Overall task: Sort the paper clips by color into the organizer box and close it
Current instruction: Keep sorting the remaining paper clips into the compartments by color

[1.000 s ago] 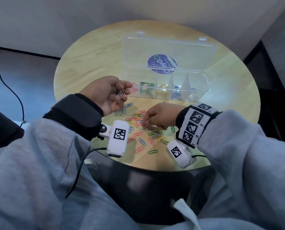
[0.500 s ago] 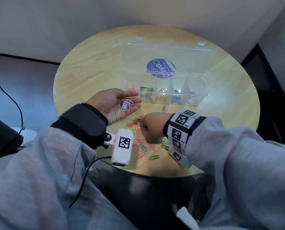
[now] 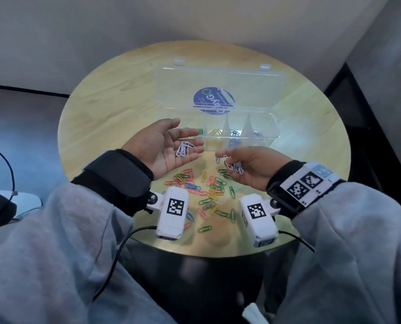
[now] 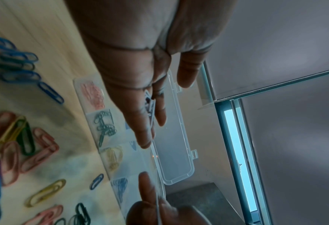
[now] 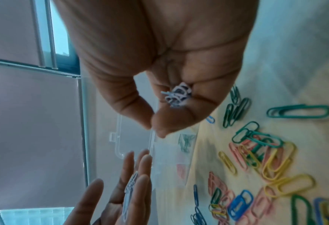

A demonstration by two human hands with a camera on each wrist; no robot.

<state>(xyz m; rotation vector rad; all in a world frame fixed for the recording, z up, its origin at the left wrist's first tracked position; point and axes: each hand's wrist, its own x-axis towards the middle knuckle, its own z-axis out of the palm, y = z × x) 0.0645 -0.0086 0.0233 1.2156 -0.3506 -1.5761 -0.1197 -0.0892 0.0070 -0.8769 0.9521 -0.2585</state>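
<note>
Holding sorted clips point(image 3: 234, 140), lidded-open organizer box point(image 3: 268, 135)

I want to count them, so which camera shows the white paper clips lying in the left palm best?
The head view: the white clips lie face-up and unobstructed on the left hand. The left wrist view shows only an edge-on sliver between fingers. The right wrist view shows them edge-on too, low in the picture.

Soft, dim, even light falls on my round table point(image 3: 96, 127); its rim curves with the wide lens. My wrist views run bluish and smeared: the loose paper clips point(image 4: 15, 73) blur, a window strip point(image 4: 236, 152) glares.
</note>
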